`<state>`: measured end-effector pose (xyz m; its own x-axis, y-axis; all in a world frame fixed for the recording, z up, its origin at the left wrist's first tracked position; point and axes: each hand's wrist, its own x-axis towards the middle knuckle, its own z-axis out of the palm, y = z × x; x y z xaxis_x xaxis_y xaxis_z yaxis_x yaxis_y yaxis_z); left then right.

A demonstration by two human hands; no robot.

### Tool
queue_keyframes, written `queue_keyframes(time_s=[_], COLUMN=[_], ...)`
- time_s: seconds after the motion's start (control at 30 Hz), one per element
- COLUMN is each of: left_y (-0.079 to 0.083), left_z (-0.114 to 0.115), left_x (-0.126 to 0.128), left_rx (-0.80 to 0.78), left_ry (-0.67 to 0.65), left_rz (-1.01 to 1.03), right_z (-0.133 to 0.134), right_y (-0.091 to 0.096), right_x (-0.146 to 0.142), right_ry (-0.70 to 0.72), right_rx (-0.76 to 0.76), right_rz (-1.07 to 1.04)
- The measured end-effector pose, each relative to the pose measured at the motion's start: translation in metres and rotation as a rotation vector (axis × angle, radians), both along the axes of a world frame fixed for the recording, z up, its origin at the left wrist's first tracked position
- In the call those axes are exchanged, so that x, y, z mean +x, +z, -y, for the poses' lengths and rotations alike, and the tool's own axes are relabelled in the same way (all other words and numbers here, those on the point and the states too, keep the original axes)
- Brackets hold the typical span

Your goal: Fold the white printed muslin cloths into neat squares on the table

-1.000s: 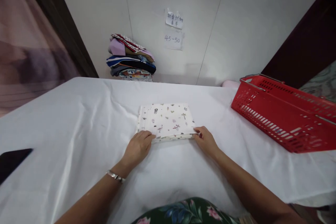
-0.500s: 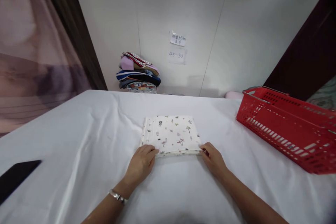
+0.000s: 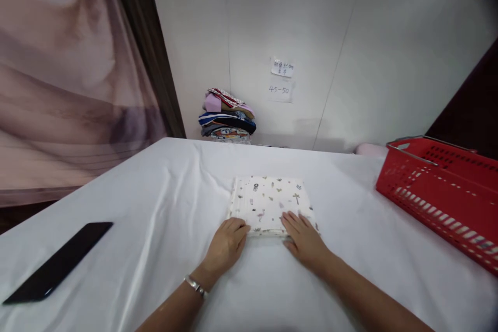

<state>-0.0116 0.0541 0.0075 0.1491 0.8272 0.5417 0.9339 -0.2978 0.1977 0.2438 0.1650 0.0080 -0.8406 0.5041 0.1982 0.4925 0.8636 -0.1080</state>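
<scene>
A folded white cloth point(image 3: 274, 198) printed with small palms, a flamingo and leaves lies flat on the white-covered table point(image 3: 155, 259). At its near left corner is my left hand point(image 3: 229, 241), fingers closed around the edge, thumb towards the fold; a silver bracelet circles that wrist. My right hand point(image 3: 305, 238) rests flat on the near right part of the cloth, its fingers stretched out over the print. The right fingers cover part of the near edge.
A red plastic basket point(image 3: 447, 192) stands at the right. To the left lies a black flat device point(image 3: 58, 262). Beyond the far table edge is a stack of folded clothes point(image 3: 227, 116), by a wall with paper signs point(image 3: 280, 91). A pink curtain point(image 3: 70, 88) hangs at the left.
My right hand has let go of the near right corner and now lies flat on the cloth, further inward. My left hand stays at its corner. The view has turned left.
</scene>
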Motion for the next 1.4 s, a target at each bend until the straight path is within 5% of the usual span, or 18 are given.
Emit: queue_keyframes(time_s=[0.2, 0.43, 0.63, 0.8, 1.0, 1.23, 1.4], left_y=[0.016, 0.016, -0.009, 0.006, 0.021, -0.005, 0.010], left_z=[0.007, -0.014, 0.003, 0.008, -0.022, -0.028, -0.027], left_x=[-0.008, 0.030, 0.013, -0.009, -0.008, -0.013, 0.010], left_rx=[-0.023, -0.052, -0.194, -0.164, -0.123, -0.281, -0.155], left_ry=[0.053, 0.029, 0.063, 0.197, 0.505, 0.485, 0.491], left_rz=[0.028, 0.011, -0.078, 0.088, 0.281, 0.163, 0.034], right_z=[0.003, 0.006, 0.010, 0.011, 0.010, 0.011, 0.012], right_y=[-0.029, -0.027, -0.024, -0.024, -0.027, -0.025, -0.024], right_x=[0.009, 0.011, 0.014, 0.013, 0.013, 0.014, 0.012], right_ry=[-0.003, 0.036, 0.057, 0.053, 0.045, 0.059, 0.046], right_rx=[0.125, 0.190, 0.166, 0.150, 0.168, 0.157, 0.130], right_rz=[-0.019, -0.003, 0.014, -0.011, -0.013, -0.010, -0.017])
